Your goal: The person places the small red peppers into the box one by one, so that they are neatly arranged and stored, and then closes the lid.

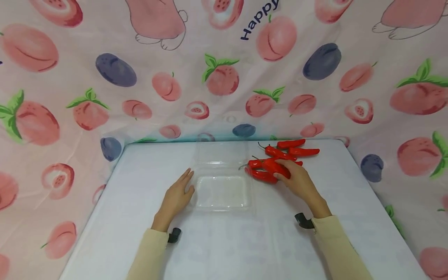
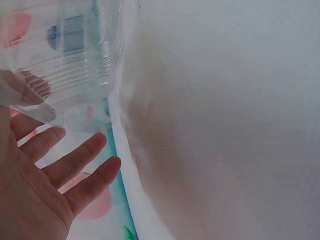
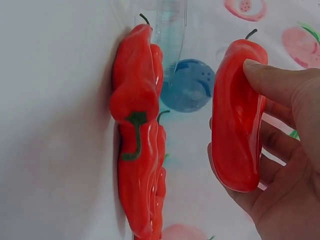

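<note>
My right hand (image 1: 300, 182) holds a red chili pepper (image 3: 238, 120) with a short green stem, thumb on one side and fingers behind it. In the head view that pepper is over other red peppers (image 1: 263, 177) lying on the table. The right wrist view shows several of these peppers (image 3: 136, 75) in a row, apart from the held one. A clear plastic box (image 1: 224, 209) lies with its hinged lid (image 1: 222, 153) folded back. Beside the box's left edge is my left hand (image 1: 177, 196), its fingers extended; the left wrist view shows them near the clear plastic (image 2: 85, 65).
A white-covered table (image 1: 119, 217) holds everything, its far edge meeting a fruit-patterned cloth backdrop (image 1: 224, 112). More red peppers (image 1: 303, 152) lie behind the nearer ones, at the back right of the table. Each wrist carries a small black camera mount (image 1: 303, 221).
</note>
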The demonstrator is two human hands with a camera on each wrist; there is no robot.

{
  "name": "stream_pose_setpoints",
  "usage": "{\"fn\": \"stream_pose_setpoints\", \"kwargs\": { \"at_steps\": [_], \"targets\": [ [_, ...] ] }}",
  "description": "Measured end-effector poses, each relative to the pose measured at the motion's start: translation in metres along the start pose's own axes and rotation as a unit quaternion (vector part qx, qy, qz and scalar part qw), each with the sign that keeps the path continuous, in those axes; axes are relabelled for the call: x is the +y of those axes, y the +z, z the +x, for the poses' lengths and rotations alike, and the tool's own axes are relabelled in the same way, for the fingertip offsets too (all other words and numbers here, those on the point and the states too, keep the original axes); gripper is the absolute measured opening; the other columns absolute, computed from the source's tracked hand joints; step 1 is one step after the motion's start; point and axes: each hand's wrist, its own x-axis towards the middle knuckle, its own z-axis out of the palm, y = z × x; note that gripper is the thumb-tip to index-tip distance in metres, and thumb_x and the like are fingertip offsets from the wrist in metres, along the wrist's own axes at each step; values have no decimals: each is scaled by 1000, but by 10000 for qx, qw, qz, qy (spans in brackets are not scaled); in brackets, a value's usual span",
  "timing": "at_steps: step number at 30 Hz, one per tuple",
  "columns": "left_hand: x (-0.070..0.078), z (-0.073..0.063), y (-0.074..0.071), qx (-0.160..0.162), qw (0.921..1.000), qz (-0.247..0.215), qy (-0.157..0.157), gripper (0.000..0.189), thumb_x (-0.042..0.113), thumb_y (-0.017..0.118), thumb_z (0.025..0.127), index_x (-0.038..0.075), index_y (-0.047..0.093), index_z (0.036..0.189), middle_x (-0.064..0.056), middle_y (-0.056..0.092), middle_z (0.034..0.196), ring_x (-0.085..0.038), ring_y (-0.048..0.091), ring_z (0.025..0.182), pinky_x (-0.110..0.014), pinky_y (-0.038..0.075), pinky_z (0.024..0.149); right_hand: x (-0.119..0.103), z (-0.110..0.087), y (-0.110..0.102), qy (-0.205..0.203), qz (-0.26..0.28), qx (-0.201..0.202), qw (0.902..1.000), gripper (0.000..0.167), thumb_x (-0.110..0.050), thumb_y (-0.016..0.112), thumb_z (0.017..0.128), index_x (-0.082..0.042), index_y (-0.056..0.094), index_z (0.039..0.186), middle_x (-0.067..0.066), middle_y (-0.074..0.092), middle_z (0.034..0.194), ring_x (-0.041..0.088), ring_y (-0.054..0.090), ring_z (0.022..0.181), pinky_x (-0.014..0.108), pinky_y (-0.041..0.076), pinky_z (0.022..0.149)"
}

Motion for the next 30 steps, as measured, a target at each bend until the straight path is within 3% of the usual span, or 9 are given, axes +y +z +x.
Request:
{"fn": "stream_pose_setpoints", "kwargs": {
  "at_steps": [6,24,30],
  "targets": [
    [-2,-4,-2,20,10000,13,-23,54,22,54,98,14,42,150,0,32,161,-34,43,140,-56,41,109,-5,-1,9,-259,85,72,9996,55,-25,73,89,-15,53,139,12,58,137,33,52,125,55,50,100],
    [4,-1,-1,63,9999,-70,-35,53,20,55,97,13,45,148,-1,35,160,-36,47,137,-56,44,106,-21,0,22,-458,255,52,9986,58,-26,76,85,-16,55,138,8,62,132,30,56,120,52,54,95],
    [4,-2,0,149,9999,-31,-52,53,20,55,96,13,45,148,-1,36,159,-37,49,135,-57,46,103,-29,2,27,-732,79,47,9973,57,-27,77,84,-14,56,136,8,64,130,29,59,118,50,55,95]
  ]
}}
